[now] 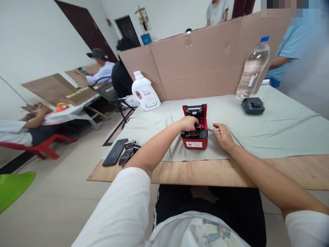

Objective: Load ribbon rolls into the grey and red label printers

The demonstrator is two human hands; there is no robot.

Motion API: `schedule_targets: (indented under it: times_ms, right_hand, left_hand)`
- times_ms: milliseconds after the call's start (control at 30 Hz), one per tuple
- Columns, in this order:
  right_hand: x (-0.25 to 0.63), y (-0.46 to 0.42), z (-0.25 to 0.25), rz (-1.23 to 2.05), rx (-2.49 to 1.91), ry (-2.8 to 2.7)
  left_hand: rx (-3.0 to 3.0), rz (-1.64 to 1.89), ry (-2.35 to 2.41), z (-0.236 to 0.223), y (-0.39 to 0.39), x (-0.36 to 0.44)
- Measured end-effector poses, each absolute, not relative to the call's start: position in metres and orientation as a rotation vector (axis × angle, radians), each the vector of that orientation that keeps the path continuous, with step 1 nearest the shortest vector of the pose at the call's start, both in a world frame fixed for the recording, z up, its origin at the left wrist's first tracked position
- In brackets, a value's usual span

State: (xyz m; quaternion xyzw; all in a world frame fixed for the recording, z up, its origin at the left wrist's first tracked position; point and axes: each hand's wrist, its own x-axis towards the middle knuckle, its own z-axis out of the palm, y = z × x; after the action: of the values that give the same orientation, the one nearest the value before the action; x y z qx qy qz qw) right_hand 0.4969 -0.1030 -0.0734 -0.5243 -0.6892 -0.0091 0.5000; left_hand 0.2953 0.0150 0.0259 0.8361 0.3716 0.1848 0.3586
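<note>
A small red and black label printer stands on the table before me with its lid raised. My left hand reaches into the printer from the left, fingers bent down inside. Those fingertips, and whatever they grip, are hidden. Dark, shiny film shows inside the printer just below that hand. To the right of the printer, apart from it, my right hand hovers with nothing in it, fingers loosely spread. By my left forearm lies a crumpled strip of black ribbon film with a small roll core.
A black phone lies near the table's left edge. Behind are a white jug, a water bottle and a dark box-shaped device. A cardboard screen closes off the back. Other people sit beyond.
</note>
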Motion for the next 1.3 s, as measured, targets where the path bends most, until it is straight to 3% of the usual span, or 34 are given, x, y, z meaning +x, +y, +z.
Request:
schedule_targets:
  times_ms: [200,333,567,833,1133,1300]
  right_hand:
    - [0.499,-0.1,-0.078,0.003,-1.281,-1.671]
    - [0.498,-0.098,-0.079,0.03,-1.299,-1.691]
    - [0.496,-0.096,-0.081,0.036,-1.321,-1.737]
    - [0.497,-0.096,-0.081,0.073,-1.399,-1.746]
    - [0.496,-0.098,-0.079,0.109,-1.419,-1.728]
    - [0.498,-0.094,-0.081,0.084,-1.417,-1.753]
  left_hand:
    - [1.945,0.448,0.748,0.088,-0.006,0.231]
    - [1.738,0.384,0.979,0.111,0.01,0.162]
    - [1.664,0.378,1.716,0.064,0.049,0.072]
    - [2.001,0.237,1.869,0.005,0.053,0.045]
    - [2.066,-0.012,1.987,0.032,0.033,0.011]
    - [2.083,-0.518,1.963,0.046,0.008,-0.017]
